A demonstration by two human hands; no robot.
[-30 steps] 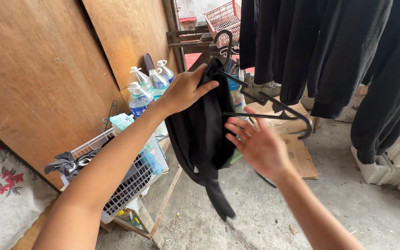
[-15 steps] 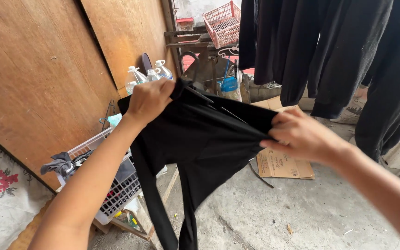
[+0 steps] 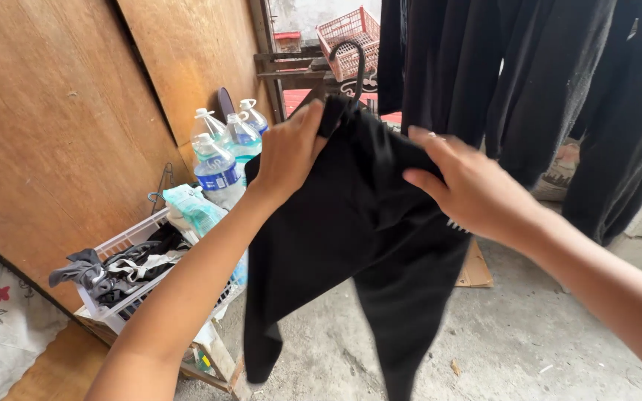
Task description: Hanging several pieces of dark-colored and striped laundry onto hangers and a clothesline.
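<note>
A black garment [image 3: 351, 245] hangs on a black plastic hanger whose hook [image 3: 354, 59] sticks up above it. My left hand [image 3: 287, 152] grips the garment's top left part, near the hook. My right hand [image 3: 469, 186] is closed over the garment's top right shoulder, where the hanger's arm lies under the cloth. The garment's lower parts dangle towards the concrete floor [image 3: 529, 341].
Several dark garments [image 3: 514, 74] hang in a row at the upper right. A white laundry basket [image 3: 131, 286] with clothes stands at the left, with water bottles [image 3: 217, 167] behind it by the plywood wall [image 3: 61, 134]. A pink crate [image 3: 347, 37] sits further back.
The garment was bunched in my left hand, then spread between both hands. It now sits on the hanger, raised higher, and my right hand has moved onto its right shoulder.
</note>
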